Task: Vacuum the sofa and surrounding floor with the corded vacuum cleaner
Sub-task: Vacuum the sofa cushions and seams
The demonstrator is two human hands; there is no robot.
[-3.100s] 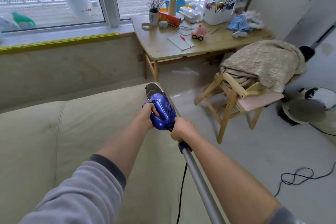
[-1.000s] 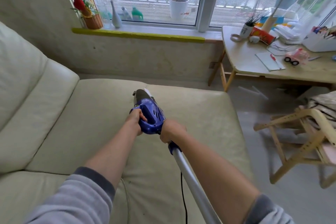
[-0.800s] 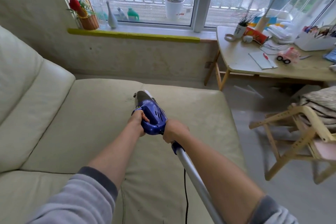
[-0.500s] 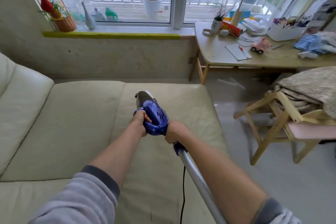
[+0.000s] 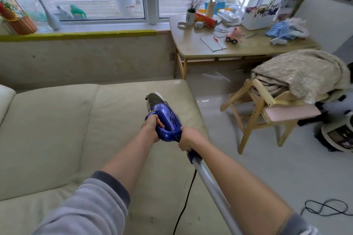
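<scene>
The blue vacuum cleaner point(image 5: 164, 120) lay nose-down on the sofa point(image 5: 57, 129) seat cushion near its right edge, and the pass would go best as slow, overlapping strokes with the nozzle kept flat on the leather. The left hand point(image 5: 152, 127) curled round its body and the right hand point(image 5: 188, 139) clamped the handle just behind, above the silver tube point(image 5: 214, 187). Its black cord point(image 5: 186, 198) trailed below, well clear of both hands' fingers.

Head view looks down over the sofa point(image 5: 57, 129).
</scene>
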